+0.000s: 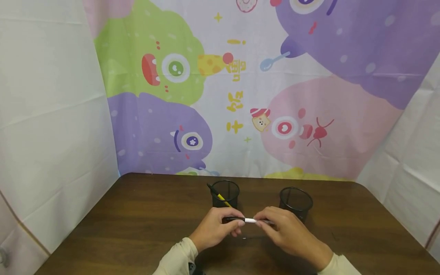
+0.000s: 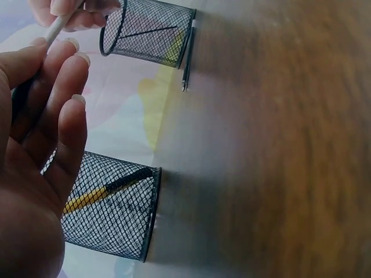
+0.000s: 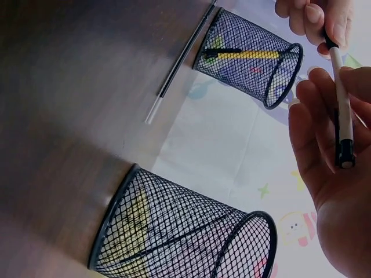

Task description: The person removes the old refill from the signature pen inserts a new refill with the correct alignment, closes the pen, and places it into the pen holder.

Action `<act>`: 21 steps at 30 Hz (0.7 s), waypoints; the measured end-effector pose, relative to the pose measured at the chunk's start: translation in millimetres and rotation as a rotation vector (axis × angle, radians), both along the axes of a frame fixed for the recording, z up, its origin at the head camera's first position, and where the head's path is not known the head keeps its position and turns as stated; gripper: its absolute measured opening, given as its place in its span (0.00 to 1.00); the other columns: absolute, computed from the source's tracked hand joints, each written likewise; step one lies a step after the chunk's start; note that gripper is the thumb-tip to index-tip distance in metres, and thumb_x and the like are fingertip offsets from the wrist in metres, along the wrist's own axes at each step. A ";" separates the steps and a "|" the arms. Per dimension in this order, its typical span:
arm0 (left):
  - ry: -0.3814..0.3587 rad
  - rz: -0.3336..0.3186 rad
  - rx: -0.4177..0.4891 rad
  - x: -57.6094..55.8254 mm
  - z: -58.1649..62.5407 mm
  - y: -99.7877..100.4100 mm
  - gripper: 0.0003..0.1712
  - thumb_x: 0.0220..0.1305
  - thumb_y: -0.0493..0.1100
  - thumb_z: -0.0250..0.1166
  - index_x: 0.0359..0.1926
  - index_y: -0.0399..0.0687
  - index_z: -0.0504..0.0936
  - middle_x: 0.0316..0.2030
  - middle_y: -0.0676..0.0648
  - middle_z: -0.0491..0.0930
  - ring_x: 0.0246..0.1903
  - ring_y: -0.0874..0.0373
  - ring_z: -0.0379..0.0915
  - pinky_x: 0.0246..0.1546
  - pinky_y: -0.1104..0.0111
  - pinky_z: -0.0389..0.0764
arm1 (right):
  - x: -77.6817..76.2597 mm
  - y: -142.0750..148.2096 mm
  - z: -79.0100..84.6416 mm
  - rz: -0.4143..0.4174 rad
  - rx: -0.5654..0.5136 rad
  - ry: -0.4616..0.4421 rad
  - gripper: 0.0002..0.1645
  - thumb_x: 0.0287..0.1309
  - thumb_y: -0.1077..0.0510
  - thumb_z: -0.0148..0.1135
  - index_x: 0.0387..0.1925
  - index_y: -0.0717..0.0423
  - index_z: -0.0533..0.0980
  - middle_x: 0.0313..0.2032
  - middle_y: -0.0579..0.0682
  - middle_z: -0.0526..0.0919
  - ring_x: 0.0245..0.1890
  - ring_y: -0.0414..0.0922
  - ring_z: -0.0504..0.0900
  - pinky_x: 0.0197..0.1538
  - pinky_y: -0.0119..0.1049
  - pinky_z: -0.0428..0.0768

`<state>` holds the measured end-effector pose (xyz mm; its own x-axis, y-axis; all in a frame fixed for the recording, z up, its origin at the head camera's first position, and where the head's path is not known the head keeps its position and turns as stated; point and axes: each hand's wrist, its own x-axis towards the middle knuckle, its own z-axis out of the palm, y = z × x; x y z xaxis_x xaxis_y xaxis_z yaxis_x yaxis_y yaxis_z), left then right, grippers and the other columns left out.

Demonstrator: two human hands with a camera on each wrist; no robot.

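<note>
A pen with a white barrel [image 3: 342, 104], a black grip end and a black clip is held level between both hands, over the table. My left hand [image 1: 217, 227] pinches its black end between thumb and fingers. At the white end, my right hand [image 1: 288, 231] holds the barrel with thumb and fingertips; the clip end lies along its palm in the right wrist view. Below the hands a thin black pen refill [image 3: 181, 62] with a clear end lies on the table, also visible in the left wrist view.
Behind the left hand stands a black mesh pen cup [image 2: 124, 231] with a yellow and black pen [image 1: 221, 198] leaning in it. A second mesh cup [image 3: 174, 214] stands behind the right hand. The brown wooden table [image 1: 137, 217] ends at a printed cloth backdrop [image 1: 237, 152].
</note>
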<state>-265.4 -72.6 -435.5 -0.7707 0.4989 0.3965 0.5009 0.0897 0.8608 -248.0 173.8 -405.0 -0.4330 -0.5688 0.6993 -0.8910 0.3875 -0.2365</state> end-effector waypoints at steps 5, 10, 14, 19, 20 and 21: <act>0.010 -0.008 0.013 -0.4 0.3 -0.6 0.08 0.67 0.42 0.68 0.45 0.45 0.86 0.29 0.44 0.86 0.25 0.58 0.83 0.29 0.63 0.87 | 0.9 -1.3 0.3 -0.004 0.012 -0.023 0.11 0.60 0.66 0.69 0.41 0.48 0.81 0.36 0.36 0.82 0.31 0.30 0.76 0.34 0.21 0.76; 0.001 0.033 -0.001 0.7 0.3 0.8 0.07 0.66 0.39 0.68 0.44 0.44 0.87 0.31 0.37 0.85 0.24 0.61 0.81 0.28 0.65 0.86 | 1.4 -1.9 -0.4 -0.016 0.014 -0.058 0.11 0.62 0.66 0.67 0.42 0.48 0.81 0.39 0.37 0.83 0.34 0.32 0.79 0.36 0.27 0.80; 0.017 0.062 -0.017 9.7 12.6 2.5 0.06 0.66 0.37 0.69 0.43 0.43 0.87 0.29 0.36 0.84 0.22 0.63 0.79 0.26 0.66 0.86 | 0.8 -1.3 -1.5 0.007 0.003 -0.060 0.12 0.60 0.66 0.69 0.43 0.48 0.81 0.37 0.36 0.82 0.34 0.32 0.79 0.35 0.27 0.82; 0.044 0.046 0.006 21.3 28.4 2.7 0.06 0.65 0.36 0.68 0.42 0.39 0.86 0.27 0.37 0.83 0.21 0.64 0.78 0.25 0.67 0.85 | -0.2 -1.0 -1.9 0.028 -0.007 -0.031 0.15 0.57 0.66 0.72 0.43 0.48 0.81 0.35 0.37 0.81 0.31 0.31 0.76 0.31 0.24 0.78; 0.047 0.046 0.005 22.2 29.9 2.8 0.06 0.65 0.36 0.69 0.42 0.38 0.86 0.27 0.39 0.83 0.21 0.64 0.78 0.25 0.67 0.85 | -0.1 -1.1 -1.7 0.027 -0.008 -0.028 0.15 0.57 0.66 0.72 0.43 0.48 0.81 0.35 0.37 0.81 0.31 0.31 0.76 0.31 0.24 0.78; 0.048 0.047 0.001 21.6 29.3 3.0 0.06 0.65 0.35 0.69 0.42 0.38 0.86 0.26 0.40 0.83 0.21 0.64 0.78 0.25 0.66 0.85 | 0.1 -1.3 -1.4 0.026 -0.008 -0.028 0.15 0.56 0.67 0.72 0.42 0.48 0.81 0.35 0.37 0.81 0.31 0.31 0.76 0.30 0.25 0.79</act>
<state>-243.8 -69.7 -406.2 -0.7733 0.4625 0.4338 0.5367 0.1130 0.8362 -247.9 172.5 -406.4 -0.4381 -0.5744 0.6915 -0.8935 0.3625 -0.2649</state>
